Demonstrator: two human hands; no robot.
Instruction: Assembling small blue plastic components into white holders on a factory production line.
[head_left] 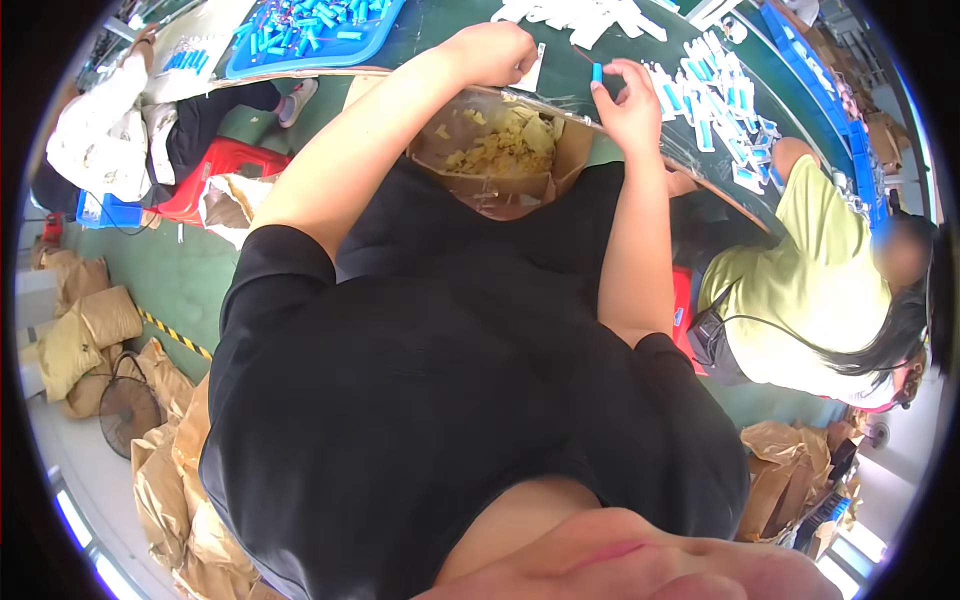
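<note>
Small blue cylinder with thin red wire (597, 73), upper centre of the frame: pinched in right hand (630, 108), long axis nearly vertical. Leftward, flat white strip (534, 70) at curled left hand (500, 55), grip impossible to tell; beyond, dark green counter (435, 24).

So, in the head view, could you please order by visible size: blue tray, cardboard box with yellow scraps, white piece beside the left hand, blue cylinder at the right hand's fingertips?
Largest: cardboard box and blue tray, not ranked, since the picture's edge cuts the tray off.
Then: white piece.
Smallest: blue cylinder.
</note>
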